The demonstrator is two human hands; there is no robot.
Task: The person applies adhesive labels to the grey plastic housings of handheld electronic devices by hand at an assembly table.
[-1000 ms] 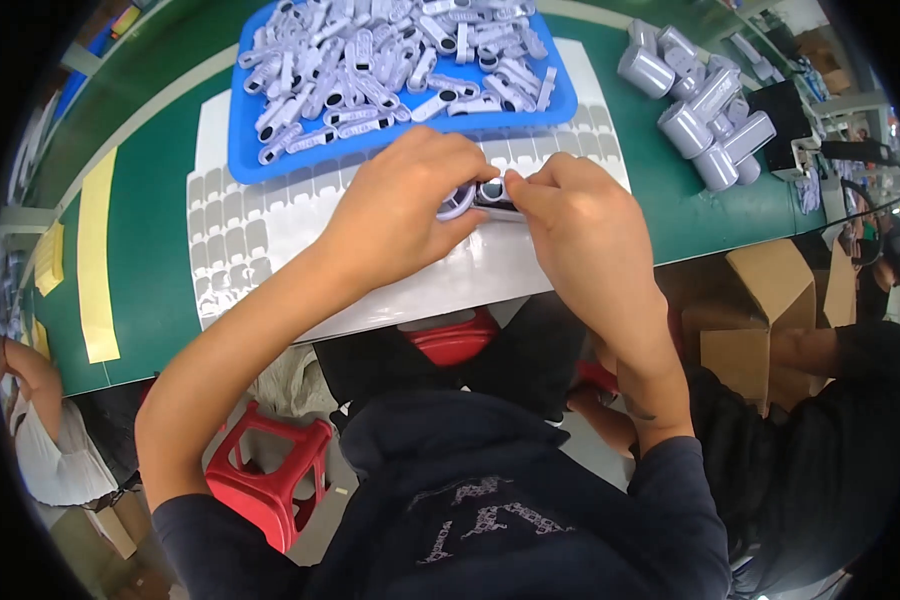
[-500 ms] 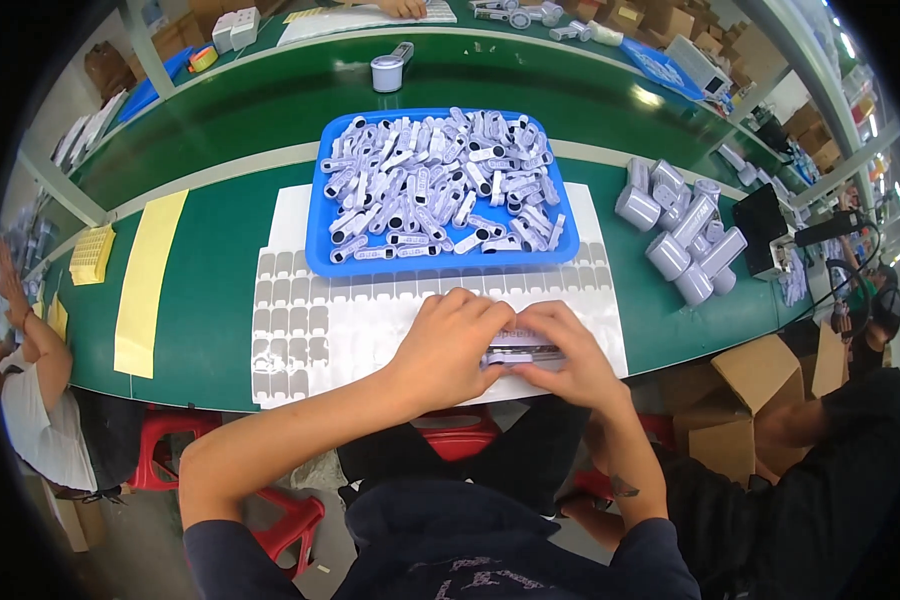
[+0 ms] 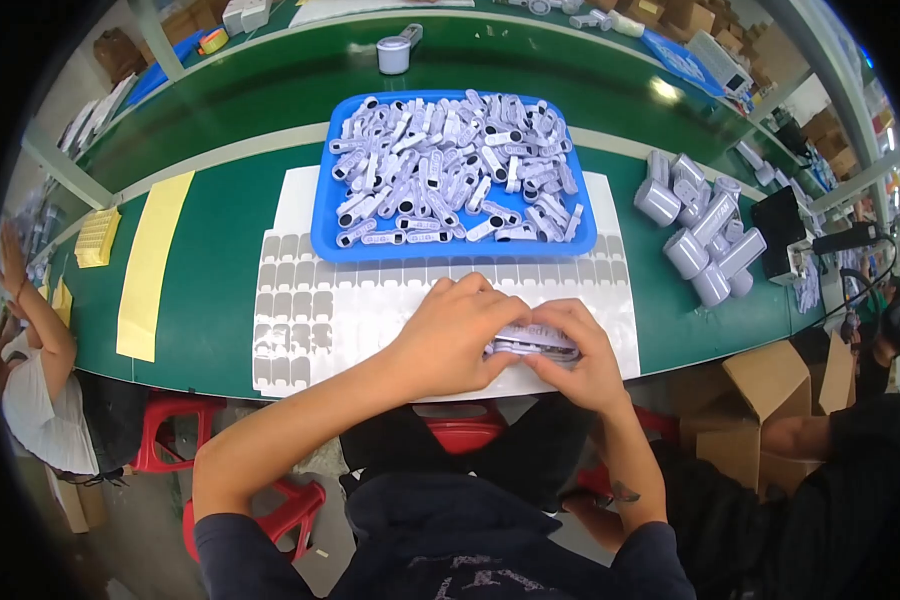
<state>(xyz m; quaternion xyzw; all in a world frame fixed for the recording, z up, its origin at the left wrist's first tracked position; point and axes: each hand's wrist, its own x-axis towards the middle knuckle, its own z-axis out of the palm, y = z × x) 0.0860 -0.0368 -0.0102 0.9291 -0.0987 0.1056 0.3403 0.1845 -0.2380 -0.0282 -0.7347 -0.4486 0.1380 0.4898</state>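
Both my hands hold one long pale lilac plastic handle [image 3: 533, 345] between them, low over the front of the white sticker sheet [image 3: 360, 340]. My left hand [image 3: 460, 335] is closed on its left end, thumb beneath and fingers above. Around the right end, my right hand [image 3: 582, 360] is closed with thumb and fingers. A dark gap runs along the handle's side between two lilac shell parts; my fingers cover both ends. Just beyond my hands stands a blue tray [image 3: 450, 253] heaped with similar handles [image 3: 430, 175], some showing small black ovals.
Lilac cups with handles [image 3: 705, 235] are piled at the right, next to a black device [image 3: 782, 232]. Yellow paper [image 3: 155, 270] lies at the left. A single cup [image 3: 394, 57] stands behind the tray. People sit on both sides; an open cardboard box [image 3: 765, 375] is at the right.
The camera view has shifted slightly. In my hands the handle has tilted a little, its right end now lower. A person's hand at the far top edge has left the picture.
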